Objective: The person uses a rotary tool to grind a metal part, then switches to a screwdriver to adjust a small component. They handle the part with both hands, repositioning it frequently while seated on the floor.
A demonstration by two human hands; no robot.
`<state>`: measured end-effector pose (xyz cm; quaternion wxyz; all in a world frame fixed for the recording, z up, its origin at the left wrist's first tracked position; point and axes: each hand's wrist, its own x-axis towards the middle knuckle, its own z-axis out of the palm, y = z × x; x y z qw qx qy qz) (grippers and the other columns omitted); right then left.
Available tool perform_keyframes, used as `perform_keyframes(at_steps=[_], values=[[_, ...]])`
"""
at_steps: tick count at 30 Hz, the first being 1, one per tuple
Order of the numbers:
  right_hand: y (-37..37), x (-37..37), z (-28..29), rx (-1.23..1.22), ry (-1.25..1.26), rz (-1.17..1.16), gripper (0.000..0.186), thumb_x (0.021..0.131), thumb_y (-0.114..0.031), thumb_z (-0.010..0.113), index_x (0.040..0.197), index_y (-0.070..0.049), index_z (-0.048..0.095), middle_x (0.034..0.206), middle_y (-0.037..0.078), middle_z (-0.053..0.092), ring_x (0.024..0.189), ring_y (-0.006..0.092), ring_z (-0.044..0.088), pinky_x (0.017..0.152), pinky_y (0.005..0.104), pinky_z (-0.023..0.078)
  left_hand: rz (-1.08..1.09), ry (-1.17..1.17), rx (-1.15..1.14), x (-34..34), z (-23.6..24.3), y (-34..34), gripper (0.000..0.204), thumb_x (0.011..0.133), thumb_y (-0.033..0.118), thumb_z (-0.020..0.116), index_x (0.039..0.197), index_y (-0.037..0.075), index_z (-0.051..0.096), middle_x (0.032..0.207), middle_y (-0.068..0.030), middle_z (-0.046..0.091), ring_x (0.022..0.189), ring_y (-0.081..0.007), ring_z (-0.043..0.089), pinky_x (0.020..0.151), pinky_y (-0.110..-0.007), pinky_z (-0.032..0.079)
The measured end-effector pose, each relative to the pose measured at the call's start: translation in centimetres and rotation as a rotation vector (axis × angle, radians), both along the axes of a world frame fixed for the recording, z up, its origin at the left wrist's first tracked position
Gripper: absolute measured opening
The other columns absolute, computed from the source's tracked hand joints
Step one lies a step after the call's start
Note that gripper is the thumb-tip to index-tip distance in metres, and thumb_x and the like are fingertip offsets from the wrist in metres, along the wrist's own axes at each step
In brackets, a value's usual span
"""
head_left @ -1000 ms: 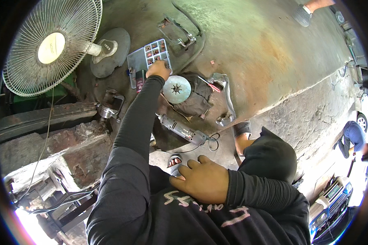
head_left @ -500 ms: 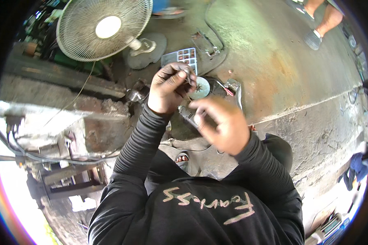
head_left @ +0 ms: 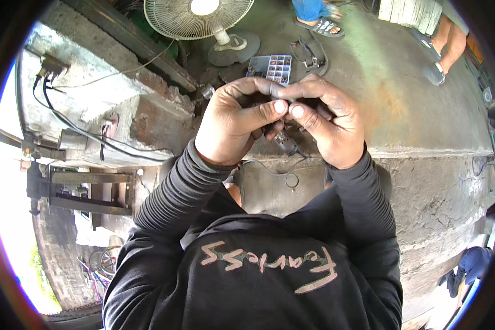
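Left hand (head_left: 232, 120) beside right hand (head_left: 338, 125); compartment box (head_left: 269, 66) beyond

Daylight burns out to white below and left of the standing fan (head_left: 197, 21), fringed with rainbow colour along the lens edge, and a pale greenish sheen brightens the floor (head_left: 360, 69) right of the fan. Below it, the left hand (head_left: 230, 121) and right hand (head_left: 338, 124) look fairly sharp, shaded underneath. Fisheye curvature bends straight lines inside black corners.
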<state>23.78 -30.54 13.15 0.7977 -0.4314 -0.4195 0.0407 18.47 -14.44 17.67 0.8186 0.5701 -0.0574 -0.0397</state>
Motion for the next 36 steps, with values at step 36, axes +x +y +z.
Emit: perform_keyframes(at_steps=[36], values=[[0.7, -2.2, -2.5, -0.039, -0.283, -0.317, 0.017, 0.084, -0.002, 0.065, 0.095, 0.004, 0.053, 0.087, 0.017, 0.062, 0.076, 0.0188, 0.062, 0.067, 0.0271, 0.05, 0.241, -0.525, 0.771, -3.1, -2.3, 0.3, 0.021, 0.075, 0.011, 0.076, 0.089, 0.003, 0.062, 0.081, -0.0087, 0.067, 0.067, -0.021, 0.066, 0.059, -0.028, 0.051]])
